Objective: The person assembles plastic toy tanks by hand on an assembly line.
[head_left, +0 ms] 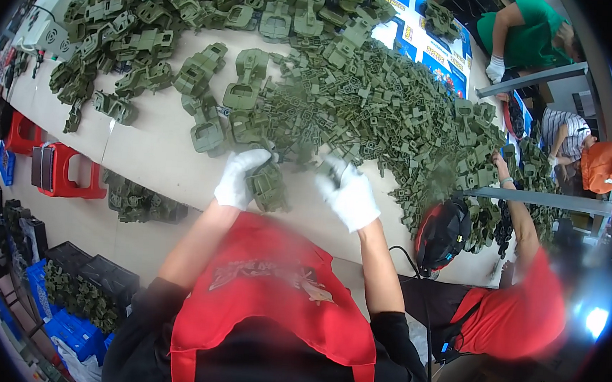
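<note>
Both my hands wear white gloves over a pale worktable (159, 156). My left hand (238, 178) grips a large olive-green plastic part (269, 187) at the table's near edge. My right hand (350, 195) is blurred with motion, fingers curled at the fringe of a wide heap of small olive-green plastic pieces (389, 119); whether it holds a piece cannot be told. I wear a red apron (270, 295) over dark sleeves.
Larger green moulded parts (154, 31) are piled along the far left. A person in red (518, 305) with a dark cap works at my right. Two more people (530, 36) sit further off. Red stools (62, 170) and blue crates (70, 316) stand on the floor to the left.
</note>
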Available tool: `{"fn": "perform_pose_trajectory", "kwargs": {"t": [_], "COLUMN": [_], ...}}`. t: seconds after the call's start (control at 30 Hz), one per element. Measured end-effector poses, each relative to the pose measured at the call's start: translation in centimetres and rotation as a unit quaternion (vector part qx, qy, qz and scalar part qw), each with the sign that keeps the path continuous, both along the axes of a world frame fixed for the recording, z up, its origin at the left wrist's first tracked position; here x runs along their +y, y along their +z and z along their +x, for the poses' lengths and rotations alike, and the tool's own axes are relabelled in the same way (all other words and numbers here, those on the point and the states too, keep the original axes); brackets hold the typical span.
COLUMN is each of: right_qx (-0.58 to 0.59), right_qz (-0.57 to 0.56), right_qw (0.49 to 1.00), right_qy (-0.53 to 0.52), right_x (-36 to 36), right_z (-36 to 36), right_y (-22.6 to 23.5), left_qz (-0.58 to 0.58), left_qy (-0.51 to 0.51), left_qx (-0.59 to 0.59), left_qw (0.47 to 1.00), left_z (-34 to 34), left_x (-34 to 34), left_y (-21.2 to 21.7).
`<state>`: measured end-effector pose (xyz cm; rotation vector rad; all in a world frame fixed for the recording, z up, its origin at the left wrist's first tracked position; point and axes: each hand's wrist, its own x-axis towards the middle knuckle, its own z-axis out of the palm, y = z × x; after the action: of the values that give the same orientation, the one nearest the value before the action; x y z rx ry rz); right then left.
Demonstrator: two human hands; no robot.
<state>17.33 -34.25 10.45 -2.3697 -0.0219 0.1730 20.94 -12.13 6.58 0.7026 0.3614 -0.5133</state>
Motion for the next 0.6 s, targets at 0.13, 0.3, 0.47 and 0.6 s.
{"fn": "perform_pose_trajectory", "kwargs": {"t": [0.13,0.3,0.47,0.6], "right_qx": [-0.022,-0.009,-0.092,-0.095], "right_qz": [-0.001,-0.078,-0.077,-0.012], "right_qw": [0.995,0.997,0.992,0.995], "right_qy": [0.101,-0.002,0.031,-0.03], "right_x": [2.8,5.3,6.1,6.2], "right_z": [-2.0,-2.6,-3.1,-3.5], "right_y": [2.7,4.1,3.9,4.7], "left_qz": [0.098,0.183,0.176,0.224], "left_qy": [0.032,0.033,0.053,0.076], "left_qx": [-0.071,-0.13,-0.139,-0.216], "left_qw": [0.992,0.974,0.973,0.947], "left_z": [-0.2,-1.7,-2.4,-2.4], "left_x": [-1.1,-1.0,-0.4,-0.4], "left_y": [1.3,1.9,1.6,1.9]}}
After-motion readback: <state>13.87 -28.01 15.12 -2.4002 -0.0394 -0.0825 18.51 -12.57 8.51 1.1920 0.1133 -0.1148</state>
